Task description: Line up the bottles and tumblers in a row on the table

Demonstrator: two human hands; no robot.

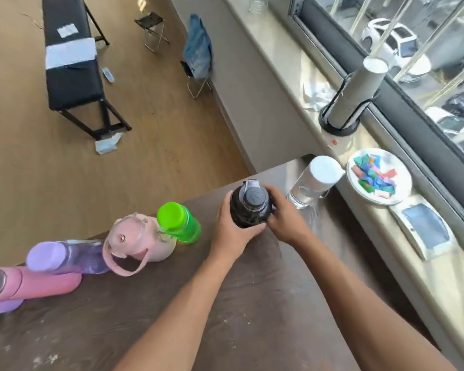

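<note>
Both grips, left hand point(232, 231) & right hand point(284, 218), wrap round glossy black bottle point(249, 212) on matte brown table point(145, 317).

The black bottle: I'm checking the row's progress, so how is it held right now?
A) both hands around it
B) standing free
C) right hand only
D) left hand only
A: the left hand and right hand both wrap the black bottle.

We get bright daylight from the window point(413, 49) at right — glare washes the sill point(314, 84). Edges bow with wide-angle distortion, and the picture is slightly soft throughout.
</note>
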